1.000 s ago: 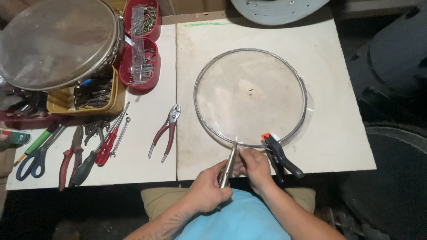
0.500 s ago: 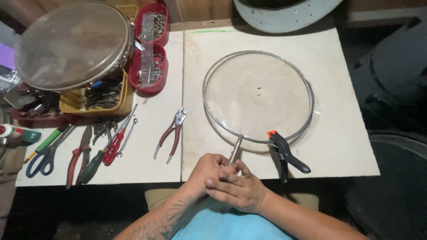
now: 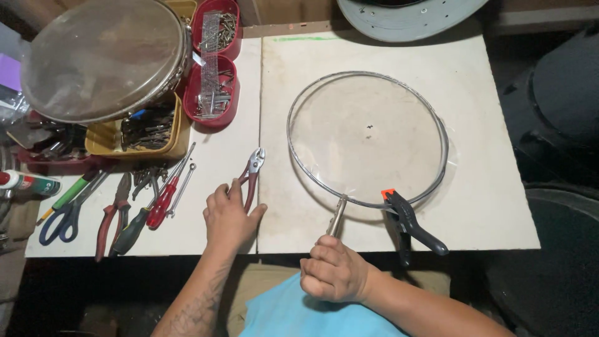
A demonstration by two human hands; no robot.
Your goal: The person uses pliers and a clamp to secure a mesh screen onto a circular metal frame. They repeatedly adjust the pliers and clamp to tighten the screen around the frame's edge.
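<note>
Fingers (image 3: 219, 198) of the left hand (image 3: 228, 219) lie curled over the red handles of the pliers (image 3: 250, 177), grasping them near the table's (image 3: 486, 206) front edge, where the two white boards meet. The right hand (image 3: 334, 273) is clenched around the lower end of a metal tool (image 3: 337, 215) at the front edge; its tip touches the wire hoop (image 3: 368, 138) with clear film that lies flat on the right board. A black clamp (image 3: 409, 221) with an orange tip grips the hoop's front rim just beside that tool. Bare board stays open right of the hoop and along the back edge. Toward the left edge lie a red screwdriver (image 3: 163, 201), more pliers (image 3: 111, 218) and blue scissors (image 3: 62, 218). At the back left corner two red trays (image 3: 215, 59) hold screws and small metal parts, a yellow tray (image 3: 134, 131) holds dark bits, and a round drum (image 3: 106, 59) rests over it. Half a second ago both hands were joined at the tool; the left has since moved to the pliers.
</note>
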